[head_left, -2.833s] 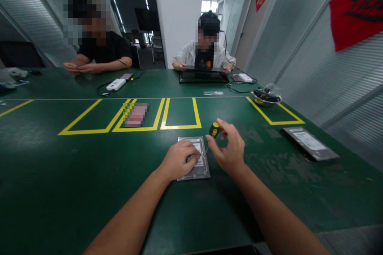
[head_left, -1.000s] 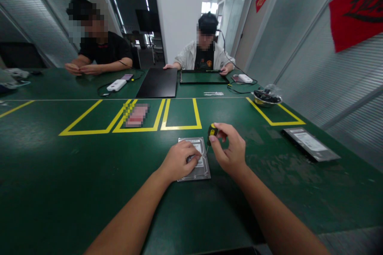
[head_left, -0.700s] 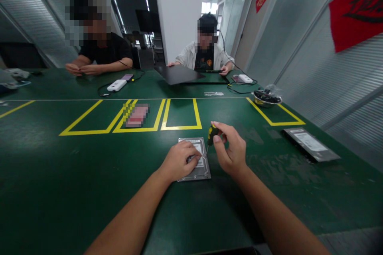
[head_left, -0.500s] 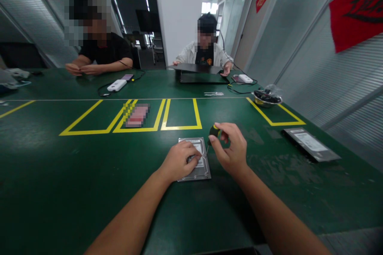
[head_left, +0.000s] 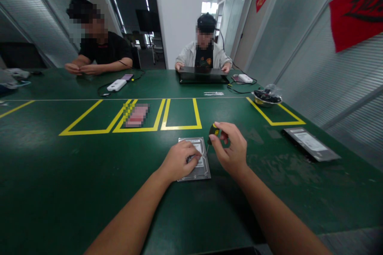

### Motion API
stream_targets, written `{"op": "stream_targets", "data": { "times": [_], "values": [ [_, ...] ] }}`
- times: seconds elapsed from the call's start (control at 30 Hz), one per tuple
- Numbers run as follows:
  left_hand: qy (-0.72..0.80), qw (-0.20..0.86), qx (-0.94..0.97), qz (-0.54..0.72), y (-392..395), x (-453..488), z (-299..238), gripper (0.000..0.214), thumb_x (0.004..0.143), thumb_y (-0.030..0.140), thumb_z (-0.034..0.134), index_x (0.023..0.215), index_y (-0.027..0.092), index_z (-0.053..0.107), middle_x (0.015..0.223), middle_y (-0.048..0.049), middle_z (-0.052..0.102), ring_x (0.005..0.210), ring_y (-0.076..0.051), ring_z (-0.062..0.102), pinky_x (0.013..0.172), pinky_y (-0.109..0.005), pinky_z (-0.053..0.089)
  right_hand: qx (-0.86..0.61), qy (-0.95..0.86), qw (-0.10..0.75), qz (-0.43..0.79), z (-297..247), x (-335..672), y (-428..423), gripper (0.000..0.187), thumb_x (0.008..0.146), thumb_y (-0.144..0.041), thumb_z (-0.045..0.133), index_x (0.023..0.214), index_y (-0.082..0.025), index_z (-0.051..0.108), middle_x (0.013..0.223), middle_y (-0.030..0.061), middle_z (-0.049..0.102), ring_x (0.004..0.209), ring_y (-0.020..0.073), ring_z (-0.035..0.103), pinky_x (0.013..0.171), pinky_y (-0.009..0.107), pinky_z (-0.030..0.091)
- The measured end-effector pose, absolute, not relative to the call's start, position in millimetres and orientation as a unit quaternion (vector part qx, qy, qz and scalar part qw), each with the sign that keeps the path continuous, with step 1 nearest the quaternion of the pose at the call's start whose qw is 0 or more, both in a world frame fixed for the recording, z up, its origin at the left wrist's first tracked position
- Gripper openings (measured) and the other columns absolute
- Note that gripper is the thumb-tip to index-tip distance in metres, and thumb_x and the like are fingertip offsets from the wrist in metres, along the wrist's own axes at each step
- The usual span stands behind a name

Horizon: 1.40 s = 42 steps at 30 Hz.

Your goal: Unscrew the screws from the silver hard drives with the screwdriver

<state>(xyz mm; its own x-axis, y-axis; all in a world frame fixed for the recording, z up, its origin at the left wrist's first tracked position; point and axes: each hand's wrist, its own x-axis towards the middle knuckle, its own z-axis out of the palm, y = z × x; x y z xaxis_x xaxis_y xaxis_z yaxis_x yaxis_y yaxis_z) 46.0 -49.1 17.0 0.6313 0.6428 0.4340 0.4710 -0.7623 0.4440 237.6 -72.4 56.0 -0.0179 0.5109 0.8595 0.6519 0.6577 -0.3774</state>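
Observation:
A silver hard drive [head_left: 201, 172] with a white label lies flat on the green table in front of me. My left hand [head_left: 182, 160] rests over its left side, fingers curled down on the top and holding it; part of the label is hidden beneath. A short screwdriver [head_left: 213, 131] with a black and yellow handle is pinched between the thumb and fingers of my right hand [head_left: 231, 146]. Its thin shaft slants down to the drive's right edge, near my left fingertips. Whether the tip sits in a screw is too small to tell.
Another hard drive [head_left: 311, 143] lies to the right. Behind it stands a metal bowl [head_left: 267, 102] of dark parts. Yellow tape [head_left: 181, 128] marks boxes on the table [head_left: 89, 183]. Across sit two people, one holding a dark flat panel [head_left: 203, 71] over a black case.
The screwdriver handle has turned slightly in my right fingers. My left hand and the drive stay put. Across the table, the person's dark panel has come down level over the case.

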Motion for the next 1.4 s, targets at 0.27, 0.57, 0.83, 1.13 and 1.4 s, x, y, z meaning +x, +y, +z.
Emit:
{"op": "stream_targets", "data": {
  "times": [0.27, 0.57, 0.83, 1.13, 1.4],
  "values": [
    [0.314, 0.147, 0.892, 0.29, -49.1, 46.2, 17.0, 0.014, 0.084, 0.017, 0.057, 0.087, 0.02, 0.071, 0.086, -0.0036, 0.067, 0.086, -0.02, 0.059, 0.082, -0.035, 0.044, -0.411, -0.712, 0.567, -0.059, 56.3, 237.8, -72.1, 0.036, 0.084, -0.016, 0.062, 0.119, -0.024, 0.056, 0.102, 0.0045, 0.063, 0.074, 0.0124, 0.055, 0.066, 0.03, 0.051],
    [0.316, 0.14, 0.894, 0.285, -49.0, 46.9, 18.0, 0.014, 0.085, 0.018, 0.057, 0.087, 0.019, 0.071, 0.086, -0.0035, 0.067, 0.086, -0.019, 0.059, 0.082, -0.034, 0.044, -0.416, -0.711, 0.564, -0.062, 54.6, 239.0, -71.1, 0.038, 0.084, -0.02, 0.065, 0.12, -0.025, 0.056, 0.102, 0.0047, 0.06, 0.075, 0.0132, 0.055, 0.064, 0.03, 0.051],
    [0.309, 0.14, 0.895, 0.291, -48.5, 46.8, 17.6, 0.013, 0.084, 0.016, 0.057, 0.086, 0.019, 0.07, 0.086, -0.003, 0.067, 0.084, -0.019, 0.059, 0.081, -0.034, 0.044, -0.431, -0.694, 0.571, -0.078, 56.3, 237.2, -72.0, 0.034, 0.084, -0.019, 0.062, 0.117, -0.023, 0.056, 0.097, 0.004, 0.06, 0.076, 0.014, 0.056, 0.062, 0.029, 0.048],
    [0.317, 0.145, 0.891, 0.292, -49.9, 47.3, 18.9, 0.013, 0.083, 0.016, 0.058, 0.085, 0.02, 0.07, 0.085, -0.0031, 0.067, 0.085, -0.02, 0.059, 0.081, -0.034, 0.045, -0.427, -0.698, 0.569, -0.085, 56.2, 237.7, -72.4, 0.037, 0.081, -0.024, 0.067, 0.116, -0.023, 0.056, 0.1, 0.0059, 0.062, 0.083, 0.017, 0.058, 0.061, 0.029, 0.046],
    [0.308, 0.144, 0.892, 0.299, -48.9, 46.7, 18.1, 0.013, 0.084, 0.016, 0.057, 0.085, 0.019, 0.07, 0.086, -0.0031, 0.067, 0.084, -0.019, 0.059, 0.081, -0.034, 0.045, -0.462, -0.7, 0.541, -0.062, 52.5, 237.9, -74.0, 0.042, 0.087, -0.02, 0.053, 0.128, -0.022, 0.051, 0.106, 0.0069, 0.067, 0.073, 0.0146, 0.055, 0.064, 0.032, 0.048]
  ]
}}
